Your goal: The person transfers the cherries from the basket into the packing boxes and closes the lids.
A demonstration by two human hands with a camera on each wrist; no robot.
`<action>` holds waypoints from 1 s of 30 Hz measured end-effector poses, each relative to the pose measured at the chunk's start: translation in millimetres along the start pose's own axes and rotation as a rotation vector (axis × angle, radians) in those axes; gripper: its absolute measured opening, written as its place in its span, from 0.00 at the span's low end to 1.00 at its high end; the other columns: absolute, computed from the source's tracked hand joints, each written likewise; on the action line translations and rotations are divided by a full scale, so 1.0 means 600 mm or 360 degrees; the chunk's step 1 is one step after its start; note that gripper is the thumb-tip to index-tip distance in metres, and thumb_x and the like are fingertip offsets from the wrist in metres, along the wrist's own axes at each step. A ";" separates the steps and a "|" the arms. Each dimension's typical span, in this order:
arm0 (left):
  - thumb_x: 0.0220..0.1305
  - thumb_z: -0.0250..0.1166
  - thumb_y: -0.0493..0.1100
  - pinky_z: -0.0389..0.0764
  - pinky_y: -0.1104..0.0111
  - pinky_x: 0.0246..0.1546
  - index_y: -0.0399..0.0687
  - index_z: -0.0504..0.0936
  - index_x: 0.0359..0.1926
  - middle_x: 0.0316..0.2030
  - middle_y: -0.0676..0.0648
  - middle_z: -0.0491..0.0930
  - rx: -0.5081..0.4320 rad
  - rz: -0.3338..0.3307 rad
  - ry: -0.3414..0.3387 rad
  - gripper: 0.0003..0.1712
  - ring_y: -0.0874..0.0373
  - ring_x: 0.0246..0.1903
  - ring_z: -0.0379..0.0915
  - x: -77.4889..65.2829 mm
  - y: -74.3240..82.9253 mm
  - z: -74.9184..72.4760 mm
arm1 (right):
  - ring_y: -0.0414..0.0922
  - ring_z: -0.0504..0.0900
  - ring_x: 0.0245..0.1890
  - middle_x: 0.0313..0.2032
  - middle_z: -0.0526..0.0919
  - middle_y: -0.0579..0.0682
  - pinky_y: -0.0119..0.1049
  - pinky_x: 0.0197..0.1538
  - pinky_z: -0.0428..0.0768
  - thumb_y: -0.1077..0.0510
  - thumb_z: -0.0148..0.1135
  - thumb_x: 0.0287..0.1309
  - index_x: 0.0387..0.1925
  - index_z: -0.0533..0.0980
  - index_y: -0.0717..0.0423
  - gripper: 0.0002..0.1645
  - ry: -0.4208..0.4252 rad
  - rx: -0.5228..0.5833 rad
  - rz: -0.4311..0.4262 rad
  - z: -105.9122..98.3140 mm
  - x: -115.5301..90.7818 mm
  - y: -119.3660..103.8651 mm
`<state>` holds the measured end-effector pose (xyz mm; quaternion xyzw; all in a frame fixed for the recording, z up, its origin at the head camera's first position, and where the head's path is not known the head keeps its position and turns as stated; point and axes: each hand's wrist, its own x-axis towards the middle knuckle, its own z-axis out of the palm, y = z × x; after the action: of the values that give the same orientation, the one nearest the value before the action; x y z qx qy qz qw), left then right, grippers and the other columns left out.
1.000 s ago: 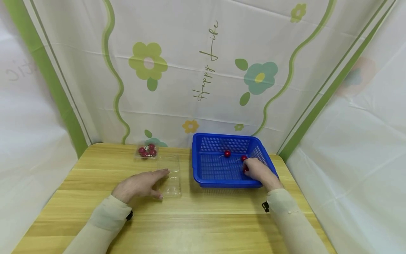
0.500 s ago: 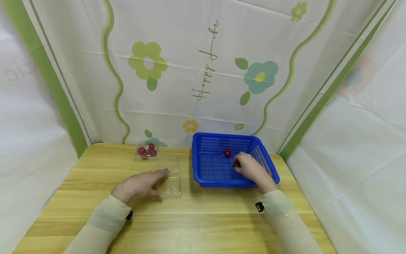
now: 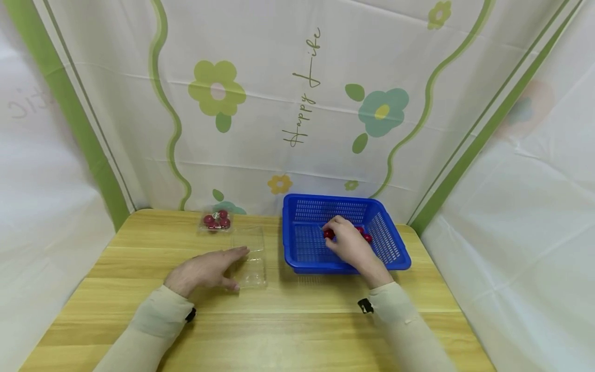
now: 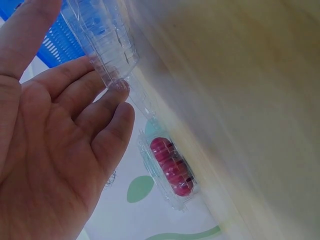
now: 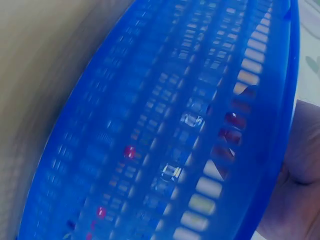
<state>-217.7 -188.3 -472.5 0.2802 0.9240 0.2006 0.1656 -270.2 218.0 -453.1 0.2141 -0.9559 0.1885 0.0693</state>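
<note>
My left hand [image 3: 206,269] lies beside a clear plastic clamshell box [image 3: 253,271] that is open, its straight fingers [image 4: 107,102] reaching over its edge. The left wrist view shows the palm and the fingertips right at the clear plastic. Inside the blue basket [image 3: 307,269], my right hand [image 3: 349,243] pinches a red cherry [image 3: 328,234] between thumb and fingers. Two more cherries [image 3: 367,237] lie just behind that hand on the right. In the right wrist view the slotted basket wall [image 5: 115,100] covers most of the hand, and red shows through the slots.
A smaller clear box [image 3: 216,221] with several cherries sits at the back left of the wooden table [image 3: 279,330]. Behind the table hangs a white flowered curtain [image 3: 260,134], and more curtain closes off both sides.
My right hand has moved left across the basket, from its right side toward the middle, and cherries now show behind it on the right. The left hand stays in place.
</note>
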 end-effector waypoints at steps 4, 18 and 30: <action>0.71 0.86 0.51 0.72 0.34 0.88 0.33 0.66 0.90 0.89 0.30 0.68 0.0004 0.0008 0.0005 0.59 0.26 0.86 0.69 0.000 0.000 0.000 | 0.56 0.89 0.58 0.58 0.90 0.59 0.53 0.64 0.95 0.66 0.77 0.74 0.59 0.90 0.65 0.16 0.0051 0.0037 -0.0024 0.008 0.004 -0.025; 0.71 0.86 0.52 0.73 0.34 0.87 0.33 0.66 0.90 0.88 0.30 0.69 0.0006 0.0009 0.0006 0.59 0.26 0.86 0.69 0.001 -0.002 0.001 | 0.58 0.87 0.58 0.57 0.89 0.57 0.51 0.59 0.93 0.65 0.78 0.74 0.58 0.92 0.61 0.14 0.0194 0.0118 -0.0076 0.023 0.006 -0.094; 0.71 0.86 0.51 0.73 0.34 0.87 0.32 0.66 0.90 0.88 0.30 0.70 -0.0010 0.0010 0.0002 0.59 0.27 0.86 0.69 0.002 -0.002 0.002 | 0.55 0.86 0.57 0.58 0.89 0.55 0.48 0.58 0.92 0.64 0.78 0.76 0.60 0.91 0.59 0.15 0.0218 0.0151 -0.0175 0.030 0.003 -0.151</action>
<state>-218.8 -188.1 -474.6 0.2824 0.9227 0.2041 0.1651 -233.4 134.1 -439.4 0.2559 -0.9258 0.2436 0.1345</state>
